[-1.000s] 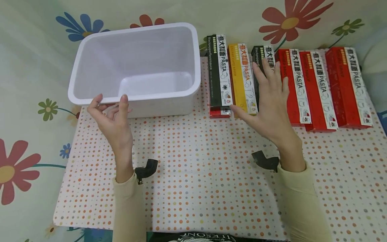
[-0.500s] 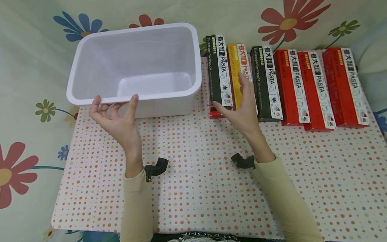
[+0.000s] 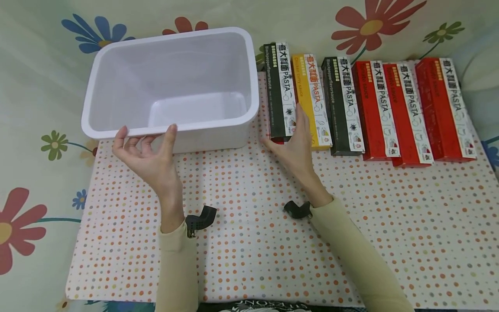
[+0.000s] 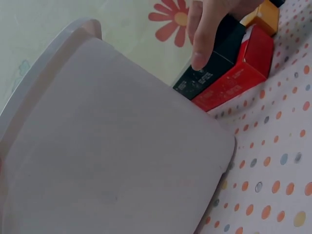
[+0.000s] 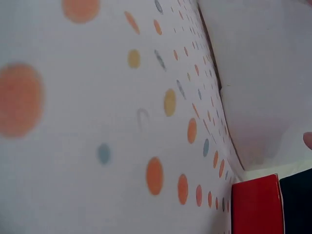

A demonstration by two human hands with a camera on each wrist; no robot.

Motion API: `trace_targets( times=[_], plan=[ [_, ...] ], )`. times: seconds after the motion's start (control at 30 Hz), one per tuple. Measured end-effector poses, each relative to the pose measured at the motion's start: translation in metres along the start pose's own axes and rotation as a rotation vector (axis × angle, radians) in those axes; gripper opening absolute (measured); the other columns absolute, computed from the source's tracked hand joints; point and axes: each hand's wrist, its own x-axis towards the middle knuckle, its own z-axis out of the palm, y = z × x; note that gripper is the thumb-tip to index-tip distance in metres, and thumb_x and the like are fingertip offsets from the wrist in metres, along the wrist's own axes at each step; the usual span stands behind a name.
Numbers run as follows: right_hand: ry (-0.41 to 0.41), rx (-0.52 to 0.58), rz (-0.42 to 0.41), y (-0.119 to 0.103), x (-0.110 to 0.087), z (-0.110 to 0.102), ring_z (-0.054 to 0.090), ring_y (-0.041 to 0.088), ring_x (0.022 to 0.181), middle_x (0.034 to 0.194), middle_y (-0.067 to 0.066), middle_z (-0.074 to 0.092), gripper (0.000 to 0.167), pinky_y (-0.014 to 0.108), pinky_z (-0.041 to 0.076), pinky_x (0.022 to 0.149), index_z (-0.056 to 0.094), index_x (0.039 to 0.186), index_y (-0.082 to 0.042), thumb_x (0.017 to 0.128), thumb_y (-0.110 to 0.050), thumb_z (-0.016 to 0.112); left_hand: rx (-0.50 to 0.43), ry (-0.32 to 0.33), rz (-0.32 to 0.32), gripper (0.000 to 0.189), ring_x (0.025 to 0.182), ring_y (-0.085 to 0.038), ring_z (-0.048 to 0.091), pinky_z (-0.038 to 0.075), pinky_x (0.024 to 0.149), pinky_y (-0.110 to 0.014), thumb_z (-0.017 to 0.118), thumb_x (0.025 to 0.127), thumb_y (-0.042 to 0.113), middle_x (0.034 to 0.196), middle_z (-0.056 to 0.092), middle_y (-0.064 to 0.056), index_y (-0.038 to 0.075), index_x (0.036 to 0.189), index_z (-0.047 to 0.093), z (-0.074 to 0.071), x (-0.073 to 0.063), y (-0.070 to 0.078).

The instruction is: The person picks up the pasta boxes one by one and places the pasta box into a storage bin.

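Observation:
A white plastic tub (image 3: pixel 171 130) stands at the back left, its inside bare. My left hand (image 3: pixel 153 162) is at its near rim, thumb and fingertips against the edge, fingers loosely bent. My right hand (image 3: pixel 294 149) reaches over the near end of the leftmost black pasta box (image 3: pixel 277 95), thumb on its left and fingers on its right by the yellow pasta box (image 3: pixel 310 99). The thumb shows beside the black box in the left wrist view, with a small gap in the right wrist view. Under it lies a red box (image 4: pixel 239 73).
Right of the yellow box lie another black pasta box (image 3: pixel 343 108) and several red ones, including the end box (image 3: pixel 444 108), in a row along the back. A dotted cloth (image 3: pixel 241 242) covers the table; a flowered curtain (image 3: pixel 304 21) hangs behind.
My right hand has moved left and lower, from over the second black box to around the near end of the leftmost one. My left hand has shifted slightly right along the tub's rim.

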Motion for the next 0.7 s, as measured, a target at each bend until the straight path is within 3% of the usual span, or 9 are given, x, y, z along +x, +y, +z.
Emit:
trace_targets(
  times=[0.43, 0.7],
  plan=[
    [0.053, -0.015, 0.097, 0.004, 0.003, 0.01, 0.031, 0.032, 0.153, 0.168, 0.019, 0.028, 0.114, 0.042, 0.024, 0.129, 0.02, 0.164, 0.001, 0.08, -0.026, 0.092, 0.004, -0.025, 0.036, 0.082, 0.091, -0.035, 0.06, 0.062, 0.081, -0.038, 0.088, 0.068, -0.017, 0.11, 0.049, -0.017, -0.002, 0.132, 0.039, -0.003, 0.0, 0.001],
    [0.101, 0.025, 0.122, 0.002, 0.004, 0.013, 0.04, 0.028, 0.146, 0.165, 0.017, 0.037, 0.103, 0.036, 0.029, 0.126, 0.026, 0.163, 0.0, 0.08, -0.011, 0.087, 0.012, -0.032, 0.034, 0.082, 0.091, -0.035, 0.06, 0.062, 0.08, -0.037, 0.088, 0.068, -0.016, 0.109, 0.048, -0.016, -0.002, 0.133, 0.04, -0.003, 0.001, 0.0]
  ],
)
